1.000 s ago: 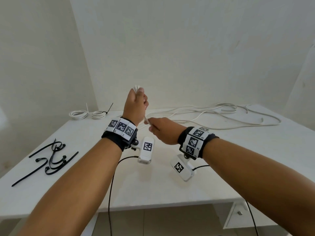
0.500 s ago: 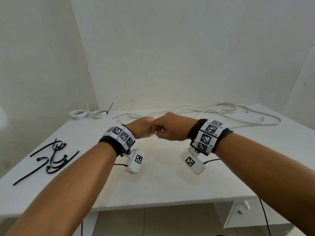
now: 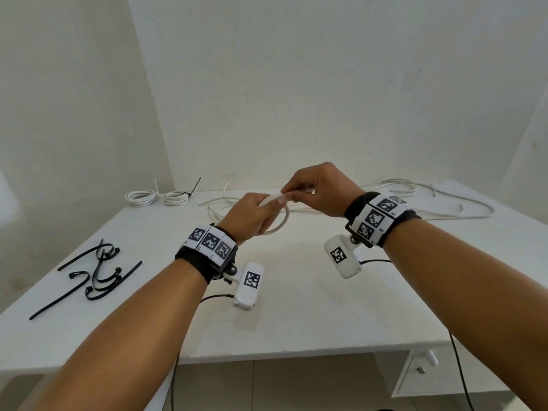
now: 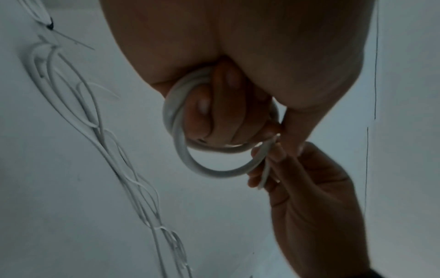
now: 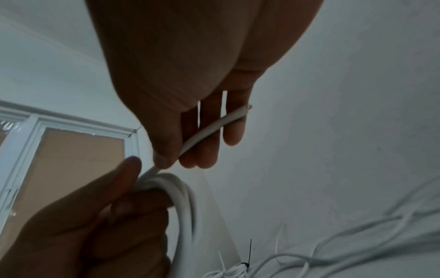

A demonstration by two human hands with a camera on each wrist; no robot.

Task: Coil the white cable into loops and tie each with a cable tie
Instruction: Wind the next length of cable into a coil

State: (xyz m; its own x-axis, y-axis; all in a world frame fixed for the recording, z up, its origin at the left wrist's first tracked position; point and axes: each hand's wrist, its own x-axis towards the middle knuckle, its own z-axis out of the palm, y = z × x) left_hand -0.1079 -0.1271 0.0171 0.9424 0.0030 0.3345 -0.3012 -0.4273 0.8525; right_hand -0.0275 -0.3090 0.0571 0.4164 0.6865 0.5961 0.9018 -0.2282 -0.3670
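A small coil of white cable (image 3: 282, 221) (image 4: 190, 161) (image 5: 183, 210) hangs from my left hand (image 3: 252, 213) (image 4: 214, 105) (image 5: 100, 216), whose curled fingers pass through its loops above the table's middle. My right hand (image 3: 317, 192) (image 5: 188, 131) (image 4: 307, 186) sits just right of it and pinches the cable's free end (image 5: 214, 127) between thumb and fingers. Loose white cable (image 3: 421, 200) (image 4: 133, 184) (image 5: 357, 244) sprawls along the table's far side. Several black cable ties (image 3: 98, 271) lie at the left edge.
Two tied white coils (image 3: 158, 197) (image 5: 235, 270) sit in the far left corner of the white table (image 3: 296, 315). Walls close in behind and on the left. A drawer unit (image 3: 427, 372) stands below the front right edge. Black wrist-camera leads hang off the front.
The left hand came down from its raised position. Both hands met low over the table, then lifted and shifted right. A round loop now shows under the left hand.
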